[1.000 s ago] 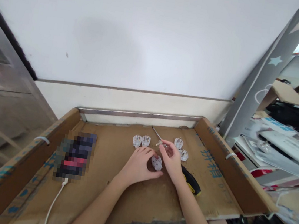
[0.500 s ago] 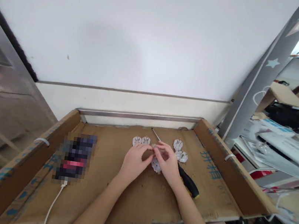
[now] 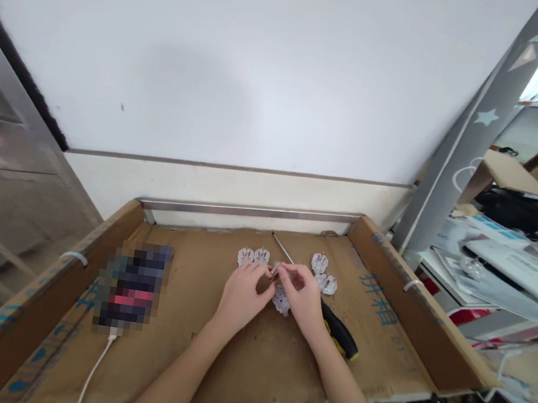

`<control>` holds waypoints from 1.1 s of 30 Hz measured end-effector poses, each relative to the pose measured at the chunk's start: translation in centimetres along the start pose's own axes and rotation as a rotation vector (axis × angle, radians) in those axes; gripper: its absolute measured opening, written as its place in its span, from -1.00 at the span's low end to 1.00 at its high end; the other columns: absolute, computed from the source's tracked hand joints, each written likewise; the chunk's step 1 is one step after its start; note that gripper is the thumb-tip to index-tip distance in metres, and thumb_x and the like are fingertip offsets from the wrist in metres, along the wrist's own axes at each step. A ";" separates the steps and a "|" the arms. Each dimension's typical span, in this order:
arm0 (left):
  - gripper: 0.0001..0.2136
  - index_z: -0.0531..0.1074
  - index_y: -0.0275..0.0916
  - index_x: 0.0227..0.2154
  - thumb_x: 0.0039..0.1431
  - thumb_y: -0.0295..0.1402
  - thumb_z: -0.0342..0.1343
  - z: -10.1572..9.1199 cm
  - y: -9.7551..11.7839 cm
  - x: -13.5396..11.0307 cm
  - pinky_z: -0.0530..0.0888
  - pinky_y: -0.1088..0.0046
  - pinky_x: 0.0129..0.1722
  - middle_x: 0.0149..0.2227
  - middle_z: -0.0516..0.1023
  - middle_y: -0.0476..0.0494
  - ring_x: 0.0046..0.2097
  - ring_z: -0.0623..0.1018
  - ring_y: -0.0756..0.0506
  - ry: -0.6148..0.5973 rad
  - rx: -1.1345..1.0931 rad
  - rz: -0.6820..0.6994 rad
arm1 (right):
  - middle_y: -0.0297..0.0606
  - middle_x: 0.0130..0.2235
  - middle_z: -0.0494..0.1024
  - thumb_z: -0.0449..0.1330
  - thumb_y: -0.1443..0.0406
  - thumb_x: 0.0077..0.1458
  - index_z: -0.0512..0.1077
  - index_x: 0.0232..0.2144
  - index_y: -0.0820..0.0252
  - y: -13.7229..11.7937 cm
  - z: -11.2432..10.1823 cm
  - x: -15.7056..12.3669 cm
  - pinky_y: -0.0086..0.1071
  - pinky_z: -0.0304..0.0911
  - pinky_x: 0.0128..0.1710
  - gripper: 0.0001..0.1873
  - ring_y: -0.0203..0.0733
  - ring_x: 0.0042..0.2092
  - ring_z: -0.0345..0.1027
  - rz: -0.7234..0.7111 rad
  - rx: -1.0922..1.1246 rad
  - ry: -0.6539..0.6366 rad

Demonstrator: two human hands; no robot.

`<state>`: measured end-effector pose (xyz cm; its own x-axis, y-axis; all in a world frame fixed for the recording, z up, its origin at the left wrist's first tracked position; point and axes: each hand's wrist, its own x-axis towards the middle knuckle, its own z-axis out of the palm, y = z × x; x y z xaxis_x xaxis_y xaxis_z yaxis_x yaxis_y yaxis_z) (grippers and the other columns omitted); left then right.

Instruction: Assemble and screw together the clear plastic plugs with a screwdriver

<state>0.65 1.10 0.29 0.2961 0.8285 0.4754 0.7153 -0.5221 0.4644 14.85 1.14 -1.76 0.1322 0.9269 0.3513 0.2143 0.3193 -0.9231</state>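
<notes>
My left hand (image 3: 241, 294) and my right hand (image 3: 303, 294) meet over the middle of a cardboard tray (image 3: 256, 354). Their fingertips pinch a small metal piece (image 3: 276, 268) between them. Just under the fingers lies a clear plastic plug body (image 3: 281, 300), touched by my right hand. Two clear plugs (image 3: 253, 255) lie just beyond my left hand. Two more plugs (image 3: 323, 272) lie to the right of my right hand. A screwdriver with a black and yellow handle (image 3: 340, 333) lies under my right wrist, its shaft (image 3: 283, 249) pointing away.
A blurred dark device (image 3: 133, 282) with a white cable (image 3: 95, 364) lies at the tray's left. The tray's raised cardboard walls (image 3: 410, 303) stand on both sides. A grey post (image 3: 465, 136) and cluttered shelves with boxes (image 3: 527, 199) are at the right.
Both hands have drawn together over the plug body. My left hand moved up from the plug to join my right fingertips at the small metal piece.
</notes>
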 end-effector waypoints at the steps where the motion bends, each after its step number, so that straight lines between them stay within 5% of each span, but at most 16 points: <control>1: -0.98 0.35 -0.17 -0.43 0.07 -0.42 0.05 0.0 0.0 0.0 0.37 0.31 -0.18 -0.30 0.50 -0.05 -0.20 0.44 -0.13 -0.005 0.009 -0.001 | -0.14 -0.22 0.47 0.13 0.12 0.01 0.43 -0.31 0.24 0.0 0.0 0.0 -0.36 0.31 -0.19 -0.70 -0.24 -0.21 0.37 0.004 0.005 0.002; 14: -0.86 0.39 -0.14 -0.25 0.14 -0.30 0.04 -0.3 -0.2 0.1 0.37 0.32 -0.17 -0.23 0.52 -0.06 -0.16 0.46 -0.13 0.026 0.043 -0.056 | -0.15 -0.19 0.40 0.09 0.12 0.05 0.40 -0.12 0.18 0.1 0.1 0.1 -0.34 0.29 -0.13 -0.62 -0.25 -0.16 0.32 -0.030 -0.038 -0.017; 19: -0.92 0.41 -0.15 -0.33 0.13 -0.35 0.03 -0.4 0.1 0.2 0.37 0.34 -0.23 -0.29 0.53 -0.06 -0.21 0.46 -0.13 0.006 0.072 -0.082 | -0.15 -0.18 0.34 0.08 0.14 0.06 0.45 -0.15 0.14 -0.2 0.1 -0.2 -0.36 0.29 -0.10 -0.66 -0.26 -0.13 0.30 -0.057 -0.059 -0.081; 24: -0.96 0.40 -0.15 -0.39 0.09 -0.37 0.06 -0.4 0.3 0.1 0.35 0.35 -0.26 -0.34 0.52 -0.05 -0.23 0.46 -0.14 0.002 0.107 -0.086 | -0.14 -0.18 0.34 0.08 0.12 0.06 0.45 -0.17 0.14 0.0 0.0 0.0 -0.32 0.28 -0.10 -0.65 -0.24 -0.14 0.29 -0.036 -0.061 -0.012; 33: -0.89 0.42 -0.11 -0.29 0.15 -0.37 0.01 -0.5 -0.3 0.2 0.36 0.35 -0.25 -0.30 0.56 0.00 -0.24 0.50 -0.10 0.027 0.044 -0.148 | -0.21 -0.34 0.41 -0.03 0.08 0.10 0.32 -0.16 0.22 0.3 -0.2 0.2 -0.40 0.27 -0.38 -0.62 -0.30 -0.39 0.29 0.061 -0.015 0.113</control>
<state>0.18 1.30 0.66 0.1685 0.8896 0.4245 0.7770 -0.3849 0.4981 15.11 1.35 -1.91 0.2538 0.9159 0.3111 0.2168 0.2595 -0.9411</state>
